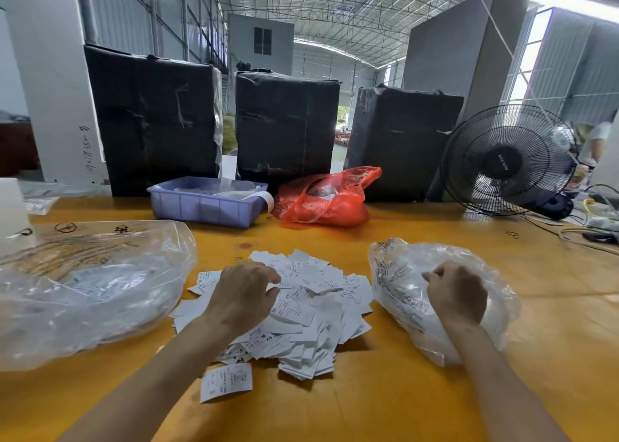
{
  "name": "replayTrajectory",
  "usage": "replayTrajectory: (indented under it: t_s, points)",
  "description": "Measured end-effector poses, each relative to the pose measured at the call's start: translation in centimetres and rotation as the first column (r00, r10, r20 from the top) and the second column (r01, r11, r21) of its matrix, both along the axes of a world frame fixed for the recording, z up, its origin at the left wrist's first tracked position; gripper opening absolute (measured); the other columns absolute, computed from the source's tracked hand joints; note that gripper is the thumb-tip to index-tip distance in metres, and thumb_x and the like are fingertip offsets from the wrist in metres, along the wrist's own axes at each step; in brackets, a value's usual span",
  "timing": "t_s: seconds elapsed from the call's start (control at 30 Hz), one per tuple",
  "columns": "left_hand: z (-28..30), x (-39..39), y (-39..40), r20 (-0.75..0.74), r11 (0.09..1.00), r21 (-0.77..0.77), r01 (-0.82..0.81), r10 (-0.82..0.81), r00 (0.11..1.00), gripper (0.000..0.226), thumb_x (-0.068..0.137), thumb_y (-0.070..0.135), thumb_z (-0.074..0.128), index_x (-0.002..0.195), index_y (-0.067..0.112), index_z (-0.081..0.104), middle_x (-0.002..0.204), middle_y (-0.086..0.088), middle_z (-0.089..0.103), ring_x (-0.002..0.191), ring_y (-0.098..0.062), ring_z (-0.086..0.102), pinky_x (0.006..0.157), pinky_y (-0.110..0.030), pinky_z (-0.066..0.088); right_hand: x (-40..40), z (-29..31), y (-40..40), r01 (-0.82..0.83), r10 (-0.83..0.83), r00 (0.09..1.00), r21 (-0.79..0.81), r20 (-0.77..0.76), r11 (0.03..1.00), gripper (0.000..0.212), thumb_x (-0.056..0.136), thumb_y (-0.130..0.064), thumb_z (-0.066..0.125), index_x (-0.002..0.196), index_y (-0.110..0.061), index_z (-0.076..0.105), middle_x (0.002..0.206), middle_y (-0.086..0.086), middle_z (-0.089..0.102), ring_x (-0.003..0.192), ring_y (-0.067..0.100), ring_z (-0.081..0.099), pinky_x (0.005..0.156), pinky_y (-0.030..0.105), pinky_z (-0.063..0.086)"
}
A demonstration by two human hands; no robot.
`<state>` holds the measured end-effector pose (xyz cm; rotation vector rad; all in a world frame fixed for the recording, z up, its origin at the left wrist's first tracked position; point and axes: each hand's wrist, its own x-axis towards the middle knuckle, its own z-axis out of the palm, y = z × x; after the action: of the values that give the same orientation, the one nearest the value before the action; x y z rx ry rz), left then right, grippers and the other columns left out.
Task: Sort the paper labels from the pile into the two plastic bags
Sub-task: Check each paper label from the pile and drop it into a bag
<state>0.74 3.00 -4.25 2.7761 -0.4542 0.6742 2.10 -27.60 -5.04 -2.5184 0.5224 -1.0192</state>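
A pile of white printed paper labels [321,311] lies in the middle of the orange table [385,401]. My left hand [243,296] rests on top of the pile with its fingers curled down onto the labels. A large clear plastic bag [83,291] holding labels lies to the left of the pile. A smaller clear plastic bag [402,284] with labels inside lies to the right. My right hand [457,294] is over that right bag, fingers curled into its plastic. One single label [226,383] lies apart at the front of the pile.
Behind the pile stand a blue plastic bin [204,203] and a red plastic bag [325,197]. Three black-wrapped bales [284,123] line the table's far edge. A black fan [509,160] and cables sit at the far right.
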Motion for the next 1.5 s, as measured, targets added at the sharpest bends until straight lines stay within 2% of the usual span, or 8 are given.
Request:
replayTrajectory:
  t_s: [0.27,0.33,0.43,0.63,0.93,1.1,1.27,1.5]
  points:
    - [0.2,-0.3,-0.2,0.000,0.999,-0.024,0.035,-0.035,0.999,0.027,0.093,0.026,0.056,0.118,0.021,0.066,0.118,0.004,0.067,0.109,-0.015,0.059,0.092,-0.032,0.045,-0.1,1.0,1.0,-0.120,0.023,0.947,0.286,0.320,0.951,0.025,0.088,-0.024,0.065,0.084,0.000,0.063,0.073,0.021,0.068,0.065,0.033,0.064,0.054,0.030,0.043]
    - [0.2,-0.2,-0.3,0.002,0.998,-0.038,0.056,-0.056,0.998,0.027,0.093,0.025,0.058,0.117,0.018,0.067,0.115,0.003,0.068,0.105,-0.014,0.060,0.090,-0.030,0.046,-0.6,1.8,1.4,-0.373,0.153,0.898,0.529,0.411,0.762,0.018,0.084,-0.020,0.067,0.085,-0.004,0.061,0.067,0.018,0.065,0.048,0.018,0.062,0.042,0.026,0.048]
    - [0.4,-0.4,-0.8,-0.062,0.936,-0.322,0.143,-0.172,0.983,0.032,0.088,0.032,0.066,0.114,0.014,0.068,0.107,0.001,0.071,0.091,-0.008,0.064,0.078,-0.018,0.051,-1.5,3.0,3.4,-0.565,0.368,0.801,0.800,0.472,0.204,0.023,0.076,-0.022,0.067,0.090,-0.005,0.060,0.056,0.006,0.057,0.034,0.004,0.047,0.033,0.013,0.040]
    - [1.4,-1.6,-1.9,-0.278,0.504,-0.858,0.098,-0.616,0.737,0.070,0.061,0.037,0.079,0.125,0.027,0.056,0.108,-0.004,0.068,0.088,-0.014,0.071,0.072,-0.023,0.056,-2.3,2.4,10.6,-0.492,0.759,0.551,0.870,0.347,-0.040,0.020,0.090,-0.021,0.056,0.098,-0.002,0.054,0.048,0.001,0.053,0.033,0.005,0.042,0.032,0.014,0.034]
    - [1.3,-1.5,-1.4,-0.240,0.449,-0.893,0.042,-0.551,0.799,0.021,0.075,0.022,0.073,0.086,0.005,0.073,0.077,-0.010,0.074,0.068,-0.017,0.069,0.062,-0.021,0.055,-2.9,1.3,13.0,-0.394,0.828,0.507,0.919,0.237,-0.022,0.039,0.099,-0.040,0.040,0.104,-0.003,0.051,0.047,0.006,0.054,0.032,0.010,0.043,0.033,0.017,0.032]
    - [0.9,-1.0,-1.4,-0.287,0.393,-0.913,-0.106,-0.438,0.852,0.020,0.083,0.020,0.070,0.075,0.001,0.072,0.070,-0.011,0.072,0.059,-0.011,0.065,0.057,-0.019,0.054,-2.3,0.9,12.7,-0.438,0.850,0.495,0.897,0.178,0.067,0.075,0.072,-0.074,0.038,0.097,-0.008,0.066,0.085,0.011,0.073,0.074,0.024,0.071,0.054,0.027,0.053]
    - [0.9,-1.0,-1.2,-0.300,0.306,-0.935,-0.178,-0.418,0.857,0.023,0.082,0.019,0.070,0.076,-0.003,0.070,0.064,-0.005,0.070,0.055,-0.008,0.063,0.052,-0.016,0.050,-2.5,0.7,12.4,-0.507,0.877,0.457,0.853,0.149,0.120,0.034,0.073,-0.040,0.074,0.091,-0.011,0.071,0.082,0.002,0.073,0.073,0.013,0.069,0.060,0.021,0.051]
    - [1.2,-0.9,-1.2,-0.280,0.139,-0.960,-0.243,-0.482,0.830,0.023,0.065,0.017,0.078,0.080,0.001,0.069,0.068,-0.008,0.068,0.059,-0.012,0.061,0.056,-0.017,0.052,-2.4,0.7,12.8,-0.433,0.761,0.555,0.898,0.335,-0.080,0.005,0.083,-0.006,0.066,0.079,-0.006,0.069,0.066,0.007,0.069,0.059,0.015,0.067,0.052,0.020,0.051]
